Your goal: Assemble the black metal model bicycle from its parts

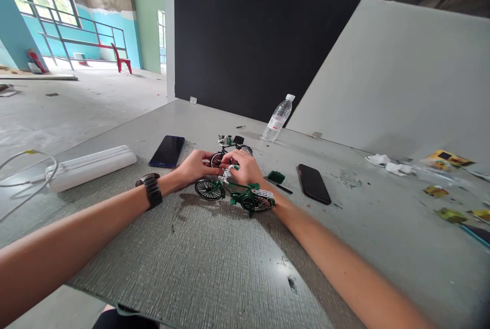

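A green toy bicycle (239, 194) stands upright on the grey table, in front of my hands. Behind it is a black toy bicycle (245, 150), partly covered by my fingers. My left hand (195, 167), with a dark watch on its wrist, is closed in a pinch around the black bicycle's front wheel. Curled fingers of my right hand (245, 167) lie close against the black bicycle's frame; the handlebar of the green one hides what they grip. Beside my right wrist lie a small green basket (276, 176) and a thin black stick (284, 188).
A blue-edged phone (167, 151) and a long white power strip (92, 166) lie at left. To the right is a black phone (314, 183). A clear water bottle (278, 119) stands near the black partition (252, 38). Wrappers (451, 215) litter the far right.
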Motion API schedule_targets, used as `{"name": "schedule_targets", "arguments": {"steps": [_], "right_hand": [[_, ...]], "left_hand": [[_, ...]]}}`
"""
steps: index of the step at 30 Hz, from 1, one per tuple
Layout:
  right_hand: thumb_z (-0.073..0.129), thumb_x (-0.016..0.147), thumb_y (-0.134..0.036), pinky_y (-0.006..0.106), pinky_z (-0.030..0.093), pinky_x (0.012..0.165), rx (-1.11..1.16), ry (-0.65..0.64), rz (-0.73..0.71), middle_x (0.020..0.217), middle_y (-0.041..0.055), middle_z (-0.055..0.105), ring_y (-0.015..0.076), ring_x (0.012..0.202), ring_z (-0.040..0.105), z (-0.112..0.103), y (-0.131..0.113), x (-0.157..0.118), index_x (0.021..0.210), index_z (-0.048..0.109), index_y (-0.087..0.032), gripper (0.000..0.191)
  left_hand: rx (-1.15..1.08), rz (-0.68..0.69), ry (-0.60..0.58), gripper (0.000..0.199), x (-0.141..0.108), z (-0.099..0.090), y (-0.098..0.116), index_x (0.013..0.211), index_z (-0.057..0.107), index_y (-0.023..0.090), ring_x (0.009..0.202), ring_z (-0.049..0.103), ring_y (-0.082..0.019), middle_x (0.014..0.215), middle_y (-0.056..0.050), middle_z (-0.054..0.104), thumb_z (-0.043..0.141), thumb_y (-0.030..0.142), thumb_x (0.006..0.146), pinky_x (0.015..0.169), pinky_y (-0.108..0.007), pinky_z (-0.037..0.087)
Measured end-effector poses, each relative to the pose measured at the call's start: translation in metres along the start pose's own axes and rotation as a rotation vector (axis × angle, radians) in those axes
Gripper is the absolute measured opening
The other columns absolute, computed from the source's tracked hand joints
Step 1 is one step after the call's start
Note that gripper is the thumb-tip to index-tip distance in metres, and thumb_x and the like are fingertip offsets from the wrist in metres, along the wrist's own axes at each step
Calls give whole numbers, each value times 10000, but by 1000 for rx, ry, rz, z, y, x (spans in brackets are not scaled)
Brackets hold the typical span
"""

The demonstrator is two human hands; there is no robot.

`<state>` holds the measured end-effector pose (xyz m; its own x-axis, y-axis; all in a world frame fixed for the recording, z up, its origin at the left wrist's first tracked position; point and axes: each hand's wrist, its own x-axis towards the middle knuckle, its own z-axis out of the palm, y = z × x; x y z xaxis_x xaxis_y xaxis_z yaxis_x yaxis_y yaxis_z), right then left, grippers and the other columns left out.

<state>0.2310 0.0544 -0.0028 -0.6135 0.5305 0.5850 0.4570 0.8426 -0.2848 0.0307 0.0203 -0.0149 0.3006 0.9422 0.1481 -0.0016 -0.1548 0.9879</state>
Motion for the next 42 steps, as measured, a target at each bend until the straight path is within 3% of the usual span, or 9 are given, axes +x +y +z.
{"name": "schedule_targets", "arguments": {"steps": [16, 27, 30, 33, 37, 39, 42], "right_hand": [[580, 859, -119, 314, 409, 789, -34, -84, -40, 876, 21, 686, 186, 833, 567, -9, -2, 6, 893, 643, -220, 124], [484, 995, -207, 343, 376, 821, -264, -287, -167, 979, 29, 687, 204, 906, 550, -23, -4, 18, 1031, 689, -272, 218], [437, 1008, -162, 351, 362, 825, -351, -332, -206, 984, 23, 674, 199, 895, 536, -27, -8, 20, 1044, 691, -290, 286], [407, 984, -72, 360, 351, 832, -426, -347, -266, 997, 26, 659, 201, 913, 526, -30, -12, 22, 1051, 688, -299, 368], [398, 998, -97, 372, 351, 842, -440, -322, -345, 979, 36, 649, 205, 904, 525, -31, -14, 21, 1021, 685, -285, 343], [391, 1001, -105, 374, 361, 838, -412, -300, -330, 965, 44, 653, 205, 898, 533, -30, -14, 20, 1001, 680, -262, 329], [456, 974, -122, 363, 389, 835, -290, -245, -185, 929, 43, 669, 197, 884, 554, -25, -14, 19, 927, 666, -227, 240]], "left_hand": [[65, 52, -14, 330, 2, -2, -5, 980, 766, 136, 787, 663, -163, 927, -61, 756, 832, 278, 690, 779, -297, 523], [104, -5, -12, 281, -4, 2, 7, 945, 753, 126, 749, 637, -149, 877, -45, 748, 784, 211, 679, 709, -271, 508], [137, -20, 12, 267, -4, 2, 8, 937, 756, 136, 740, 633, -154, 877, -48, 751, 782, 219, 684, 682, -273, 505], [157, -22, 25, 261, -4, 2, 8, 939, 760, 137, 730, 626, -153, 879, -50, 752, 778, 218, 691, 663, -267, 496], [185, -26, 25, 243, -5, 3, 10, 933, 760, 127, 717, 617, -143, 847, -36, 741, 773, 216, 708, 670, -258, 490], [180, -28, 36, 236, -6, 3, 10, 926, 757, 126, 716, 615, -140, 835, -32, 736, 777, 220, 711, 680, -259, 493], [130, -36, 42, 278, -7, 2, 11, 964, 750, 133, 739, 627, -142, 874, -39, 742, 789, 223, 703, 702, -265, 502]]}}
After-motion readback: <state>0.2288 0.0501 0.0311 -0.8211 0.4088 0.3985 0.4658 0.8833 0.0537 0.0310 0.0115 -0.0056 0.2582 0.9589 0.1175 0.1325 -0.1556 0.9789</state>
